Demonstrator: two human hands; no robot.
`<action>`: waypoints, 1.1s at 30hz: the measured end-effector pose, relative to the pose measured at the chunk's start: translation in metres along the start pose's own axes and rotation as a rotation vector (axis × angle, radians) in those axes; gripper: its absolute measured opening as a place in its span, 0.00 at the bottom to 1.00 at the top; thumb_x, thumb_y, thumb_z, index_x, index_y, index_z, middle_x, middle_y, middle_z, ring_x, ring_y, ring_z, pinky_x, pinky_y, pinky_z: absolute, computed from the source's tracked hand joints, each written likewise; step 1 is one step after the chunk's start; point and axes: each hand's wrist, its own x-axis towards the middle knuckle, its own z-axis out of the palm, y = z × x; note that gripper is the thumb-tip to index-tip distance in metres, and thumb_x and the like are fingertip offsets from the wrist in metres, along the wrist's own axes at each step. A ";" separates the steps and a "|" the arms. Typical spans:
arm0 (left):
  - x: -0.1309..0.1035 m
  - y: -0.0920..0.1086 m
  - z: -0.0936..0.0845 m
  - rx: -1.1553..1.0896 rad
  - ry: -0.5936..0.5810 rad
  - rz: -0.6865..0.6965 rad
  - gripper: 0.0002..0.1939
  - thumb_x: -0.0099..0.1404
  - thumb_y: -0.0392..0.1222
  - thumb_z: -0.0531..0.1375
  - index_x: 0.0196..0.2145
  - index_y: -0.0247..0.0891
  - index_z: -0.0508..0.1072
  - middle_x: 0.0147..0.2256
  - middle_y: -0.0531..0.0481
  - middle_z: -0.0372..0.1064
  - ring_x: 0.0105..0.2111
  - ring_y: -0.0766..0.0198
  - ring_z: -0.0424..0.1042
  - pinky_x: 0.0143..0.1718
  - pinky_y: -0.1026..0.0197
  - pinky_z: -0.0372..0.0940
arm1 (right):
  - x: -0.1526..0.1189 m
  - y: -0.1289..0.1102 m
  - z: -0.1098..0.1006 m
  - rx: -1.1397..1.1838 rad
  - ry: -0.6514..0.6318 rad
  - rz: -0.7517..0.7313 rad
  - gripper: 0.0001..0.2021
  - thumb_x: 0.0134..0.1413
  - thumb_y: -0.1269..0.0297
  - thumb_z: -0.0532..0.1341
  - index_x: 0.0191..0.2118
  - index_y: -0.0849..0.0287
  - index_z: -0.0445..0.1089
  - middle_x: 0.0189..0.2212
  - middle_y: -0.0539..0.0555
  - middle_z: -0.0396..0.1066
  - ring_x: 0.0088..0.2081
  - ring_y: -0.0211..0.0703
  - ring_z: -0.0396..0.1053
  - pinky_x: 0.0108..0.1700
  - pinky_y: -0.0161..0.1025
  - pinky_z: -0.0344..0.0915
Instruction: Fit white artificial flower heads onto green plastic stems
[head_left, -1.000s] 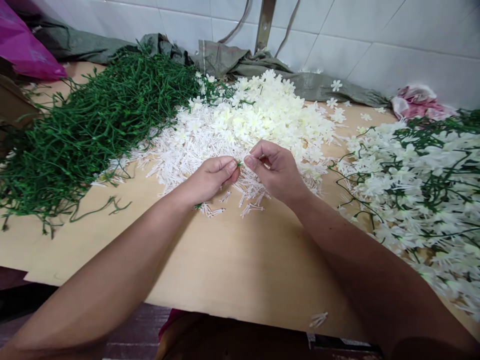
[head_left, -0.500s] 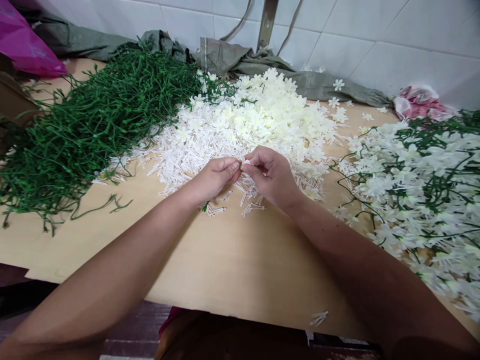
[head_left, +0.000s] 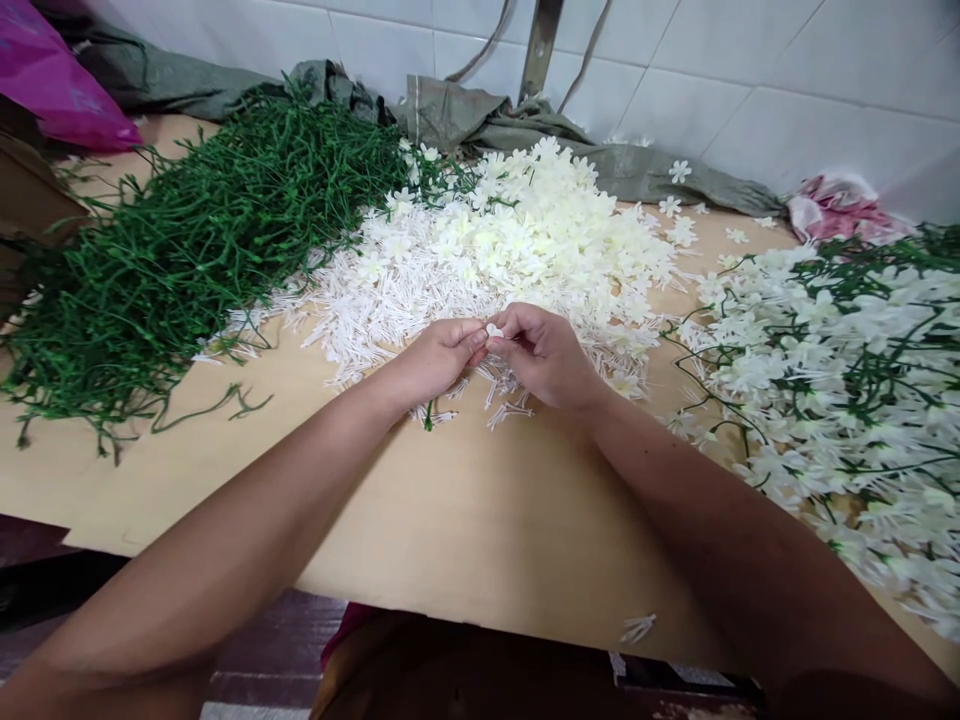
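Note:
My left hand [head_left: 448,358] and my right hand [head_left: 545,352] meet fingertip to fingertip over the middle of the table. A small white artificial flower [head_left: 493,330] shows between the fingertips, pinched by my right thumb and fingers. My left hand is closed on a green plastic stem [head_left: 428,414], whose end pokes out below the palm; the rest of it is hidden. Just beyond my hands lies a heap of thin white stamen pieces [head_left: 345,325], with a pile of loose cream-white flower heads [head_left: 540,225] behind.
On the left is a big heap of green stems [head_left: 202,240]. Assembled white flowers on stems [head_left: 840,390] cover the right side. Grey-green cloth [head_left: 637,172] runs along the tiled wall [head_left: 720,60]. A pink bag [head_left: 64,85] sits back left, a red-and-white plastic bag [head_left: 847,208] back right.
Both hands stay together in nearly the same place. The stem end below my left hand has swung to point downward, and the white flower shows more between the fingertips. The view has shifted slightly.

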 end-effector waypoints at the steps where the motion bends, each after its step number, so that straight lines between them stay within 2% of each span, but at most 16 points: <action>1: 0.000 0.000 0.000 0.002 -0.001 -0.001 0.18 0.66 0.37 0.49 0.18 0.36 0.55 0.14 0.61 0.45 0.15 0.76 0.44 0.18 0.68 0.42 | 0.000 -0.001 0.000 0.008 0.009 0.008 0.11 0.49 0.66 0.60 0.23 0.57 0.56 0.26 0.49 0.63 0.27 0.33 0.59 0.30 0.34 0.57; 7: 0.002 -0.002 0.002 -0.003 -0.012 0.006 0.18 0.66 0.38 0.50 0.18 0.36 0.55 0.14 0.61 0.45 0.15 0.77 0.45 0.18 0.69 0.42 | 0.001 -0.007 0.002 0.058 0.023 0.137 0.12 0.48 0.67 0.61 0.21 0.57 0.55 0.19 0.45 0.57 0.20 0.28 0.50 0.23 0.32 0.49; 10: 0.002 -0.005 0.001 -0.023 -0.005 0.012 0.18 0.65 0.41 0.52 0.18 0.37 0.55 0.14 0.61 0.44 0.15 0.76 0.44 0.18 0.68 0.41 | 0.002 -0.007 0.001 0.107 0.004 0.242 0.15 0.47 0.62 0.64 0.21 0.57 0.56 0.14 0.41 0.50 0.18 0.27 0.45 0.21 0.31 0.43; 12: 0.004 -0.008 0.000 -0.050 -0.007 0.015 0.18 0.64 0.44 0.54 0.19 0.37 0.56 0.14 0.61 0.45 0.15 0.76 0.44 0.18 0.68 0.41 | 0.004 -0.006 0.001 0.156 0.005 0.298 0.18 0.45 0.56 0.67 0.21 0.58 0.57 0.13 0.40 0.49 0.18 0.26 0.44 0.20 0.31 0.43; 15: 0.008 -0.012 -0.001 -0.120 -0.023 0.045 0.19 0.62 0.49 0.56 0.19 0.37 0.57 0.15 0.60 0.46 0.15 0.76 0.45 0.18 0.67 0.41 | 0.006 -0.007 0.000 0.229 0.025 0.346 0.21 0.40 0.50 0.69 0.21 0.59 0.59 0.14 0.42 0.55 0.18 0.26 0.48 0.20 0.31 0.46; 18: 0.010 -0.012 0.000 -0.163 -0.041 0.075 0.20 0.61 0.51 0.57 0.19 0.37 0.57 0.16 0.60 0.45 0.16 0.76 0.44 0.19 0.66 0.40 | 0.006 -0.008 -0.003 0.299 0.001 0.348 0.21 0.41 0.48 0.68 0.23 0.59 0.61 0.17 0.45 0.64 0.20 0.27 0.55 0.22 0.30 0.53; 23: 0.010 -0.010 -0.001 -0.149 -0.053 0.084 0.21 0.61 0.54 0.56 0.19 0.38 0.57 0.16 0.59 0.46 0.16 0.75 0.46 0.19 0.65 0.41 | 0.006 -0.009 -0.008 0.347 -0.082 0.333 0.20 0.43 0.47 0.66 0.25 0.58 0.61 0.21 0.47 0.67 0.26 0.31 0.66 0.33 0.33 0.66; 27: 0.009 -0.011 -0.004 -0.108 -0.033 0.092 0.19 0.64 0.51 0.54 0.21 0.37 0.61 0.16 0.59 0.46 0.16 0.74 0.46 0.19 0.65 0.41 | 0.006 -0.007 -0.010 0.322 -0.106 0.342 0.19 0.42 0.49 0.68 0.26 0.58 0.62 0.23 0.47 0.67 0.27 0.32 0.67 0.36 0.35 0.68; 33: 0.010 -0.012 -0.004 -0.073 -0.024 0.192 0.17 0.66 0.46 0.51 0.24 0.35 0.65 0.21 0.56 0.55 0.21 0.73 0.53 0.23 0.66 0.49 | 0.007 -0.004 -0.011 0.255 -0.079 0.298 0.22 0.43 0.43 0.64 0.23 0.58 0.61 0.18 0.45 0.62 0.22 0.29 0.60 0.27 0.32 0.63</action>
